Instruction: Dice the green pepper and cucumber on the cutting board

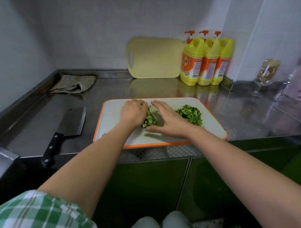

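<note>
Head view: on the white, orange-rimmed plastic cutting board [111,122], my left hand [133,112] and right hand [167,121], both open and gripping nothing, flank the small heap of diced cucumber [150,120]. I should press inward gently, keeping it clear of the bright-green diced pepper mound [190,114].

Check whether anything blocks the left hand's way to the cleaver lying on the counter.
Nothing visible does. Only the edge of the white, orange-rimmed cutting board and bare steel counter lie between the left hand and the black-handled steel cleaver.
</note>
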The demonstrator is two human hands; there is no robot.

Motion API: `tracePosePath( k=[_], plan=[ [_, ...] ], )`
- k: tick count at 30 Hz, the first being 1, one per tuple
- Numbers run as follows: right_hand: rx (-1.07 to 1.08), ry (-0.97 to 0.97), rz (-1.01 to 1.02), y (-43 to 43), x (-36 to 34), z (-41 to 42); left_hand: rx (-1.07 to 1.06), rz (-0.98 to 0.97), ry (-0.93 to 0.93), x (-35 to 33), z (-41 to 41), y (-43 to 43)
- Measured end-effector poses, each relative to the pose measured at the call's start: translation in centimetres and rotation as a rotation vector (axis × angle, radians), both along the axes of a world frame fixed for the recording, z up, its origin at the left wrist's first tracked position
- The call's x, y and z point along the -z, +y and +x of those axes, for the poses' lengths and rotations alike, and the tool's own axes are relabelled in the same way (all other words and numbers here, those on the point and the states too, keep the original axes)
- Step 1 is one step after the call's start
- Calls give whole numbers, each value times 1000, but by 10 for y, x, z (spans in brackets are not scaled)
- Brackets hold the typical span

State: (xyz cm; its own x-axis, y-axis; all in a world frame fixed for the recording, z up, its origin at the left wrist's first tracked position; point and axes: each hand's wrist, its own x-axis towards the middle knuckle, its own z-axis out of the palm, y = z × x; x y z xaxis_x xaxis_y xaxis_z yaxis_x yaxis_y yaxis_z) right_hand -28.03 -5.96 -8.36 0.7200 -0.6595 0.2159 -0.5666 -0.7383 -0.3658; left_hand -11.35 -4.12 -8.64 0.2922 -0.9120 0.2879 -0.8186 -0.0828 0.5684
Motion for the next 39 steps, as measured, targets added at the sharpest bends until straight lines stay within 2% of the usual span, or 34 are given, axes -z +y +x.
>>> tracePosePath(
  k=[4,8,15,18,21,25,31,36,39],
  plan=[
    [90,110,67,4,19,16,-13,41,132,8,9,17],
    [223,79,91,1,23,33,21,14,269,14,19,19],
    [313,28,215,-23,23,57,81,-27,527,16,28,5],
    [349,-69,275,-32,24,66,85,-40,534,14,29,-1],
    [297,-107,281,-33,23,69,104,-31,551,15,29,-5],
    [280,-259,309,-39,16,66,108,-18,586,15,30,-8],
    [265,-225,387,-43,17,73,115,23,596,14,32,-9],
    [201,-339,429,-33,15,63,117,42,610,14,31,-6],
    [303,-361,392,-30,15,61,91,-1,649,13,31,0]
  ],
)
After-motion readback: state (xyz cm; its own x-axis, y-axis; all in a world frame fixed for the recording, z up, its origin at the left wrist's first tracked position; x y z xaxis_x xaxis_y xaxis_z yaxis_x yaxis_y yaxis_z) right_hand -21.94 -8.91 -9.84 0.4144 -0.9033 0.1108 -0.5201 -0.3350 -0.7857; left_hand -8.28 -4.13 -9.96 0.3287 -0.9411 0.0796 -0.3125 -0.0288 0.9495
